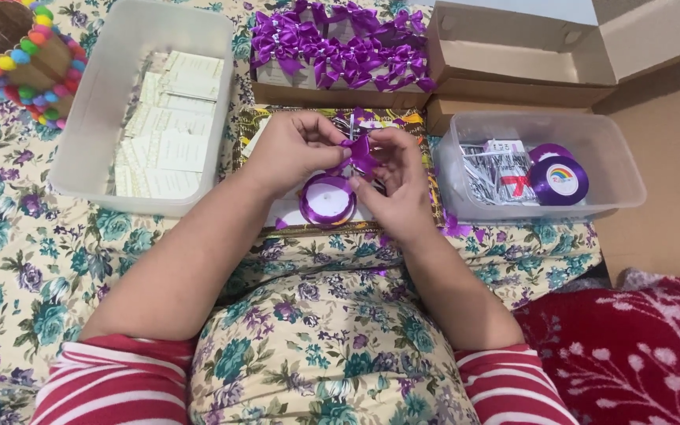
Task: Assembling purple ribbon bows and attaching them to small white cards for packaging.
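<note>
- Left hand (293,149): bare, with no glove, ring or bracelet visible.
- Right hand (395,185): bare, likewise without glove or visible jewellery; nails short and unpainted as far as can be seen.
- Forearms: both bare from wrist to above the elbow.
- Sleeves (120,382): short, red with narrow white horizontal stripes, one on each upper arm, ending just above the elbows; the second sleeve shows at the lower right of the arms.
- Garment fabric: soft knit look, stripes evenly spaced, hem edge plain, no buttons, cuffs or printed markings visible.
</note>
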